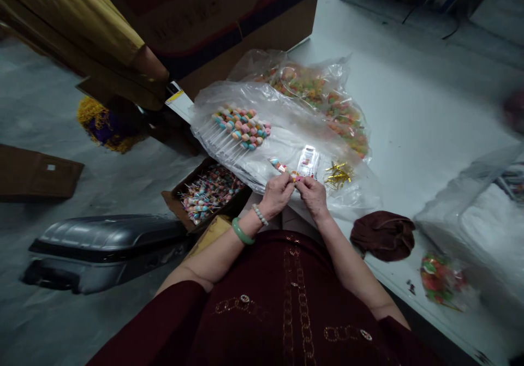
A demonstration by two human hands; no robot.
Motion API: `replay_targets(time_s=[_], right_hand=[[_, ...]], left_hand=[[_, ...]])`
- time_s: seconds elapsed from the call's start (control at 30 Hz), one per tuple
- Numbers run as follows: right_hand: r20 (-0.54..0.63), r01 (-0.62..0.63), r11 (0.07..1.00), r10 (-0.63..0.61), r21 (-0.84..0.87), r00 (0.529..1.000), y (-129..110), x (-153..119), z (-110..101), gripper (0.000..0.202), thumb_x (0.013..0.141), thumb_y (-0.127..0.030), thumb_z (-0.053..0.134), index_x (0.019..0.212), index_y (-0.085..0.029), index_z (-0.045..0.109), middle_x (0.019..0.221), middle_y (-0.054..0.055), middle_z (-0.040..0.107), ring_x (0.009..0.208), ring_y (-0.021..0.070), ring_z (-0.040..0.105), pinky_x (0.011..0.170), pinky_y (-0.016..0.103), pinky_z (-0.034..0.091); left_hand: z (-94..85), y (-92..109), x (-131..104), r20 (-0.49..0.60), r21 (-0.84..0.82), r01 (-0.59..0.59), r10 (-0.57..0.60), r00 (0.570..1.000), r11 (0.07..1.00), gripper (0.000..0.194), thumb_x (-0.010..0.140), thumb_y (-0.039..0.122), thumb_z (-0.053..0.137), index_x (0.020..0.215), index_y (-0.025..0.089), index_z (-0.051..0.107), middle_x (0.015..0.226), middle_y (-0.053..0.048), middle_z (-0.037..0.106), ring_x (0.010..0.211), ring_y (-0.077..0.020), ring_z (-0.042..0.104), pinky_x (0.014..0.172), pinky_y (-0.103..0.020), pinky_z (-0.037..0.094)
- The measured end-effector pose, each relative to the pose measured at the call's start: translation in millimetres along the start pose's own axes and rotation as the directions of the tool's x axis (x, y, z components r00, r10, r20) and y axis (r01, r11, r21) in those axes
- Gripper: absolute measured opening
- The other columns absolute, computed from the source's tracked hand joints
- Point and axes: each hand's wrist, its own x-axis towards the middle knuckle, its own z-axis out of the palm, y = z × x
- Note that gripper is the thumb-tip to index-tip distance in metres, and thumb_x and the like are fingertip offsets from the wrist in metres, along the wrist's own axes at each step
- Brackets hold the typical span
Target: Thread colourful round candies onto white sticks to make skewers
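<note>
One multicoloured candy stick (280, 166) pinched: left hand (277, 196), right hand (313, 197). Apparently done: brown cardboard boxful (210, 191), 9 o'clock. Remaining: pastel-balled sticks (245, 127), 11 o'clock.

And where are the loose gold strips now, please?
In the head view, the gold strips lie on the clear plastic, just beyond and right of the right hand.

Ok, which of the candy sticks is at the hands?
The lone candy stick poking out where the left hand and right hand meet; the bunched sticks lie on clear plastic, and the piled sticks are in the cardboard box.
</note>
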Motion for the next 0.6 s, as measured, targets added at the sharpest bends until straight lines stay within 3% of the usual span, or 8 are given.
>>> replay_targets(time_s=[0.1,0.2,0.27,0.33,0.4,0.47,0.53,0.6], right_hand=[[-0.049,-0.01,1.0,0.01,-0.007,0.999,-1,5,6,0.038,0.078,-0.046,0.055,0.052,-0.021,0.043,0.053,-0.005,0.04,0.057,0.0109,0.038,0.057,0.024,0.029],[-0.095,-0.058,0.992,0.069,0.113,0.993,-3,8,16,0.04,0.075,-0.047,0.056,0.05,-0.021,0.038,0.052,-0.006,0.035,0.054,0.0099,0.033,0.053,0.024,0.026],[-0.001,-0.137,0.947,0.144,0.289,0.99,-6,6,19,0.038,0.074,-0.049,0.057,0.054,-0.022,0.042,0.05,-0.006,0.034,0.05,0.0092,0.031,0.049,0.024,0.024],[0.164,-0.237,0.858,0.181,0.456,0.97,-10,1,16,0.031,0.073,-0.05,0.059,0.063,-0.021,0.052,0.049,-0.007,0.038,0.046,0.0087,0.031,0.045,0.023,0.023],[0.285,-0.308,0.777,0.172,0.549,0.943,-15,-5,10,0.027,0.071,-0.047,0.064,0.074,-0.02,0.059,0.051,-0.007,0.045,0.045,0.008,0.033,0.043,0.022,0.023],[0.333,-0.34,0.733,0.163,0.589,0.929,-19,-9,5,0.025,0.068,-0.042,0.067,0.073,-0.019,0.059,0.052,-0.006,0.047,0.044,0.0072,0.035,0.042,0.021,0.023],[0.305,-0.329,0.73,0.171,0.599,0.937,-22,-11,4,0.023,0.067,-0.039,0.066,0.066,-0.02,0.054,0.05,-0.007,0.045,0.043,0.0067,0.033,0.042,0.021,0.023],[0.195,-0.254,0.78,0.172,0.572,0.966,-21,-10,6,0.023,0.068,-0.038,0.064,0.064,-0.021,0.049,0.049,-0.007,0.043,0.043,0.007,0.032,0.042,0.021,0.024]], left_hand=[[3.1,-2,-2,0.016,0.029,-0.044,0.043,0.999,0.999,0.022,0.074,0.011,0.059,0.061,0.023,0.046,0.061,0.001,0.042,0.063,-0.017,0.039,0.073,-0.03,0.035],[8.2,-8,-5,-0.028,0.014,-0.027,0.027,0.999,1.0,0.02,0.076,0.012,0.058,0.063,0.022,0.047,0.061,0.001,0.043,0.062,-0.0158,0.039,0.07,-0.029,0.034],[10.2,-13,-6,-0.076,-0.041,0.025,-0.028,0.997,0.999,0.018,0.078,0.015,0.057,0.064,0.022,0.048,0.061,0.002,0.045,0.061,-0.0145,0.04,0.067,-0.028,0.033],[10.4,-16,-7,-0.139,-0.116,0.099,-0.115,0.984,0.988,0.016,0.08,0.019,0.057,0.065,0.021,0.05,0.061,0.003,0.047,0.06,-0.0136,0.041,0.065,-0.027,0.032],[9.9,-19,-8,-0.179,-0.17,0.15,-0.18,0.967,0.974,0.015,0.08,0.022,0.058,0.067,0.022,0.052,0.061,0.003,0.048,0.06,-0.0135,0.041,0.064,-0.026,0.032],[9.8,-19,-10,-0.187,-0.171,0.146,-0.177,0.966,0.974,0.013,0.079,0.021,0.06,0.067,0.022,0.053,0.062,0.002,0.049,0.061,-0.0143,0.042,0.066,-0.027,0.033],[10.3,-18,-13,-0.169,-0.149,0.095,-0.12,0.978,0.984,0.013,0.076,0.02,0.063,0.065,0.022,0.054,0.063,0.0,0.048,0.065,-0.0166,0.043,0.072,-0.029,0.035],[10.3,-17,-16,-0.142,-0.138,0.045,-0.065,0.988,0.989,0.014,0.073,0.019,0.064,0.064,0.023,0.054,0.063,-0.002,0.047,0.069,-0.0193,0.044,0.079,-0.033,0.036]])
